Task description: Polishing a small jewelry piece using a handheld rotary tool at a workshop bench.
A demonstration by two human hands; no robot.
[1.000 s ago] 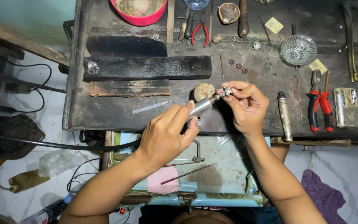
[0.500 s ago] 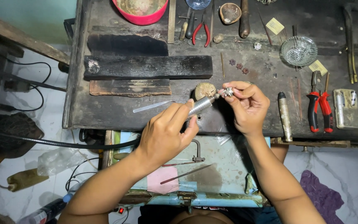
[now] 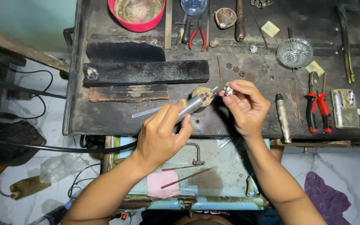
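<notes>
Cable from a flexible shaft runs in from the left edge to the left hand (image 3: 161,135), which is wrapped pen-fashion around the silver rotary handpiece (image 3: 192,105) at frame centre. Its tip meets the small silver ornament (image 3: 228,90), pinched between thumb and fingertips of the right hand (image 3: 246,106) just right of centre. Light pressure seems wise, with both wrists braced on the dark workbench (image 3: 246,58). Red-handled pliers (image 3: 316,106) lie further right.
</notes>
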